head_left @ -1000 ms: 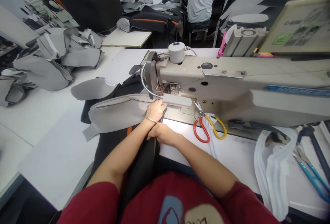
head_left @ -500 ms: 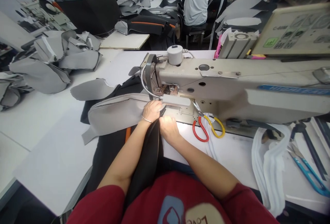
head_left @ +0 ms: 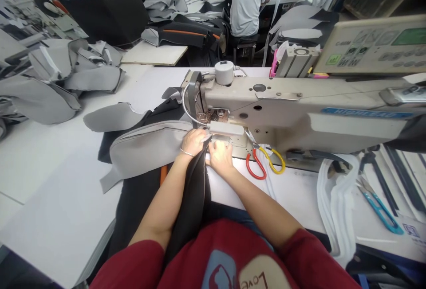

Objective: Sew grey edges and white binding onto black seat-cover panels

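Observation:
A grey padded fabric panel [head_left: 146,147] lies on the white table, its right end under the head of a beige sewing machine [head_left: 266,107]. My left hand [head_left: 194,141] rests on that end, fingers curled down on the grey fabric beside the needle. A black fabric strip [head_left: 193,196] runs from my lap up between both hands. My right hand [head_left: 219,156] presses flat on the strip's edge by the machine's lit plate, fingers stretched forward.
Red- and yellow-handled scissors [head_left: 262,165] lie right of my hands. White strips [head_left: 336,200] and blue snips [head_left: 379,205] sit farther right. Grey fabric pieces [head_left: 66,80] pile up at the left. A control panel [head_left: 372,45] stands behind the machine. A person in a pale shirt [head_left: 248,1] sits at the back.
My right hand has slid forward along the black strip to the needle area, beside my left hand. The left hand stays on the grey panel. The view has shifted slightly.

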`<control>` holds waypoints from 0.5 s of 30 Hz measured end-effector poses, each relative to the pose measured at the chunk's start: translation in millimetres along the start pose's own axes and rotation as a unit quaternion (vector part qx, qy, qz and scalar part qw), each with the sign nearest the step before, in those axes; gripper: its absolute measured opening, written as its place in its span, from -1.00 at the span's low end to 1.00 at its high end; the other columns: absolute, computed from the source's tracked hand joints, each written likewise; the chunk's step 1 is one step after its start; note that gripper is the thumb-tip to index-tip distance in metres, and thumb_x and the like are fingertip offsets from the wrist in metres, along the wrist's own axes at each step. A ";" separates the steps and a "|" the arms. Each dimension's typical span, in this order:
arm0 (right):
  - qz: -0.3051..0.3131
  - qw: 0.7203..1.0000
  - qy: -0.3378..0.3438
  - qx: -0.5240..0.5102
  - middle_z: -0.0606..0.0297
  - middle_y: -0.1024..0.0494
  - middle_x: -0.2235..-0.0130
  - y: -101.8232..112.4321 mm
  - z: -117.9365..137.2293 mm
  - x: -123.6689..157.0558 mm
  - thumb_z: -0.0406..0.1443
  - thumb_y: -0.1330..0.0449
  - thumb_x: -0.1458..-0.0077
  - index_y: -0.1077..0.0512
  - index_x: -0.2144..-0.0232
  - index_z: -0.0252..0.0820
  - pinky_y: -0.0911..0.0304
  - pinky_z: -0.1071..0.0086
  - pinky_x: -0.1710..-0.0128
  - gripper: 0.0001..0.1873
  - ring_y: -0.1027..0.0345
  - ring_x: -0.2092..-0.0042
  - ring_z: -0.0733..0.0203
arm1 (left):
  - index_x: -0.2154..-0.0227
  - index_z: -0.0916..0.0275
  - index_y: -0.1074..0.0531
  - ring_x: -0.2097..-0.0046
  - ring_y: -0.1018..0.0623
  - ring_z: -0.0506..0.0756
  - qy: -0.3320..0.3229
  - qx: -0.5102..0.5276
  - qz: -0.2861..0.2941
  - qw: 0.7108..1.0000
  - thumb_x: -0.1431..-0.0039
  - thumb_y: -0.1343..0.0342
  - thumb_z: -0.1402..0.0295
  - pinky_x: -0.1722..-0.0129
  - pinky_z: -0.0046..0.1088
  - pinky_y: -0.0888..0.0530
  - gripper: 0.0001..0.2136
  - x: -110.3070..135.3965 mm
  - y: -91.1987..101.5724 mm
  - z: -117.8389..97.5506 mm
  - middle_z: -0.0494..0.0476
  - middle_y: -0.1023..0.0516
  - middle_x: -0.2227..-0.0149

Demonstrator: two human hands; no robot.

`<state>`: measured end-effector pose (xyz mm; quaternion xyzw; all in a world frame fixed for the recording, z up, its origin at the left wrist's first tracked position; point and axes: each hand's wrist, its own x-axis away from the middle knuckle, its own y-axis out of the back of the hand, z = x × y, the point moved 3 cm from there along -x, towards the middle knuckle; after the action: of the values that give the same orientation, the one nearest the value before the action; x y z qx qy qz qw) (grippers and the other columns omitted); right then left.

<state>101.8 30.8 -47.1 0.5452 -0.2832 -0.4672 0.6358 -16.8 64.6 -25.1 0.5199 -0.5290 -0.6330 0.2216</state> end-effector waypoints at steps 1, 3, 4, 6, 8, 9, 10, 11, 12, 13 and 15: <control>0.000 1.000 -0.006 0.003 0.12 -0.24 0.26 0.2 0.1 -1.4 -0.07 0.00 0.00 -0.25 0.21 -0.25 0.10 0.22 0.27 -0.59 -0.03 0.20 0.08 | 0.46 0.24 -0.44 0.32 -0.38 0.06 -0.003 0.001 0.000 1.000 -0.04 0.02 0.39 0.30 -0.44 -0.34 -0.85 0.2 -0.2 0.2 0.11 -0.46 0.40; 0.000 1.000 -0.012 0.008 0.11 -0.24 0.25 1.4 1.7 -2.4 -0.10 0.00 0.00 -0.25 0.21 -0.27 0.08 0.20 0.27 -0.61 -0.03 0.20 0.07 | 0.46 0.24 -0.45 0.31 -0.38 0.06 -0.009 0.005 -0.002 1.000 -0.04 0.03 0.41 0.28 -0.43 -0.34 -0.85 0.6 -0.4 0.3 0.11 -0.46 0.39; 0.001 1.000 -0.015 0.010 0.10 -0.24 0.25 2.5 3.2 -1.0 -0.12 0.00 0.00 -0.24 0.19 -0.29 0.07 0.19 0.26 -0.60 -0.04 0.20 0.06 | 0.47 0.25 -0.45 0.31 -0.38 0.06 -0.010 0.008 -0.004 1.000 -0.04 0.03 0.42 0.28 -0.43 -0.34 -0.85 0.7 -0.4 0.3 0.10 -0.47 0.39; 0.003 1.000 -0.022 0.013 0.07 -0.26 0.25 5.4 7.4 6.2 -0.19 -0.02 0.01 -0.21 0.12 -0.35 0.05 0.19 0.27 -0.57 -0.06 0.22 0.06 | 0.49 0.24 -0.46 0.30 -0.37 0.06 -0.015 0.016 -0.002 1.000 -0.03 0.04 0.44 0.27 -0.43 -0.34 -0.84 0.9 -0.8 0.0 0.09 -0.48 0.38; -0.007 1.000 -0.012 0.011 0.04 -0.28 0.23 8.9 13.3 17.9 -0.29 0.00 0.00 -0.17 0.07 -0.39 0.03 0.18 0.25 -0.58 -0.09 0.22 0.07 | 0.52 0.23 -0.47 0.30 -0.37 0.05 -0.019 0.021 0.003 1.000 -0.01 0.04 0.47 0.28 -0.43 -0.34 -0.82 0.9 -1.4 -0.3 0.07 -0.50 0.37; -0.021 1.000 0.016 0.004 0.03 -0.29 0.21 10.7 17.2 24.1 -0.34 0.02 -0.02 -0.17 0.07 -0.38 0.02 0.18 0.23 -0.62 -0.10 0.20 0.09 | 0.53 0.23 -0.48 0.30 -0.37 0.05 -0.020 0.021 0.007 1.000 0.00 0.05 0.49 0.28 -0.43 -0.34 -0.81 0.9 -1.9 -0.3 0.06 -0.50 0.36; -0.036 0.997 0.067 -0.009 0.04 -0.30 0.19 12.1 21.8 29.6 -0.38 0.06 -0.05 -0.20 0.10 -0.34 0.02 0.18 0.20 -0.68 -0.10 0.18 0.10 | 0.53 0.22 -0.48 0.31 -0.36 0.05 -0.021 0.020 0.011 1.000 0.01 0.05 0.51 0.29 -0.43 -0.34 -0.80 0.9 -2.5 -0.3 0.05 -0.51 0.36; -0.048 0.989 0.138 -0.029 0.07 -0.31 0.17 12.7 26.8 34.2 -0.40 0.11 -0.09 -0.24 0.15 -0.29 0.02 0.19 0.17 -0.73 -0.11 0.15 0.13 | 0.52 0.21 -0.49 0.31 -0.36 0.05 -0.021 0.019 0.015 0.999 0.02 0.05 0.52 0.29 -0.43 -0.34 -0.79 1.1 -3.1 -0.2 0.04 -0.51 0.36; -0.053 0.972 0.222 -0.053 0.11 -0.33 0.17 12.3 31.7 37.6 -0.41 0.14 -0.11 -0.28 0.21 -0.25 0.02 0.23 0.14 -0.75 -0.11 0.12 0.17 | 0.51 0.21 -0.49 0.31 -0.36 0.05 -0.022 0.017 0.019 0.999 0.03 0.05 0.53 0.29 -0.43 -0.33 -0.79 1.3 -3.7 -0.1 0.04 -0.52 0.35; -0.047 0.948 0.303 -0.079 0.16 -0.35 0.19 10.7 35.6 39.7 -0.41 0.15 -0.13 -0.30 0.28 -0.22 0.01 0.28 0.13 -0.76 -0.11 0.11 0.22 | 0.50 0.20 -0.49 0.32 -0.36 0.05 -0.022 0.015 0.022 0.999 0.04 0.05 0.54 0.29 -0.42 -0.33 -0.78 1.7 -4.2 -0.1 0.03 -0.52 0.35; -0.019 0.906 0.406 -0.122 0.24 -0.39 0.28 4.6 39.0 38.7 -0.43 0.13 -0.12 -0.33 0.39 -0.20 -0.04 0.38 0.18 -0.75 -0.15 0.15 0.29 | 0.49 0.19 -0.50 0.32 -0.36 0.06 -0.018 0.011 0.024 0.999 0.05 0.04 0.55 0.30 -0.42 -0.33 -0.78 2.5 -4.8 0.1 0.02 -0.53 0.34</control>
<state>84.8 -21.0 -38.9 0.6110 0.0688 -0.2481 0.7486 -16.4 64.3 -30.5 0.4981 -0.5521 -0.6308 0.2218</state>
